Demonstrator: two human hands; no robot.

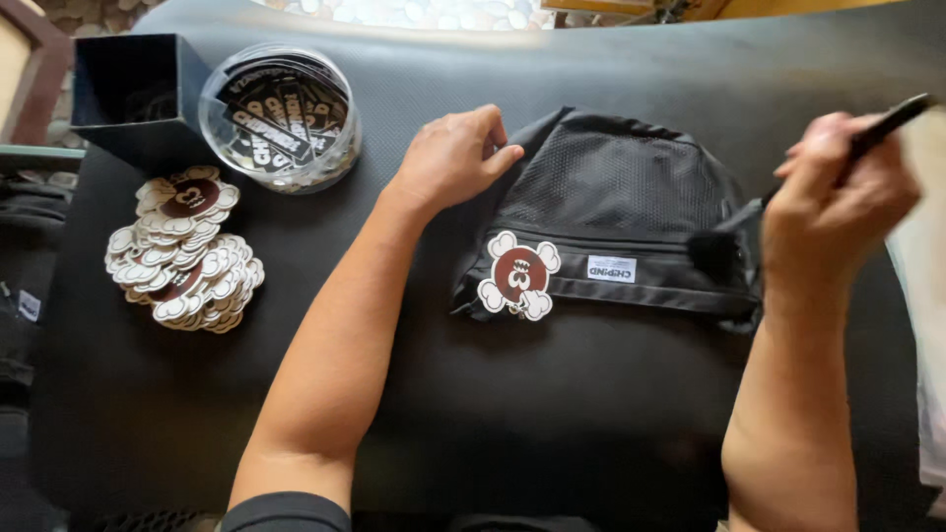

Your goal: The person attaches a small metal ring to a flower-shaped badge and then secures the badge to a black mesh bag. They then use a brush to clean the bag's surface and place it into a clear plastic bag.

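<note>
Where the right edge of the frame cuts across, a pale blurred shape is too smeared to make out, and the person's right hand [838, 192] is itself softened by motion blur. What the black open-topped box [133, 94] in the upper left holds is lost in shadow, and the top edge of the frame crops the far side of the black table mat [414, 394]. That right hand, at the right of the frame, is curled shut around the thin black handle of a brush [788, 187], whose dark bristle head sits low over the right end of the pouch; whether the bristles touch the fabric cannot be told. The left hand [451, 156], centre top, lies loosely open with fingers bent, its fingertips resting on the upper left corner of the black pouch [616, 212], gripping nothing. The pouch lies flat at the centre of the mat, with a mesh upper panel, a zip band below it and a small white label. A brown and white skull-and-crossbones tag [519, 276] rests on its lower left corner. At the left, a heap of matching tags [182, 251] spreads on the mat, and a clear round tub of dark stickers [279, 116] stands just beside the box.
</note>
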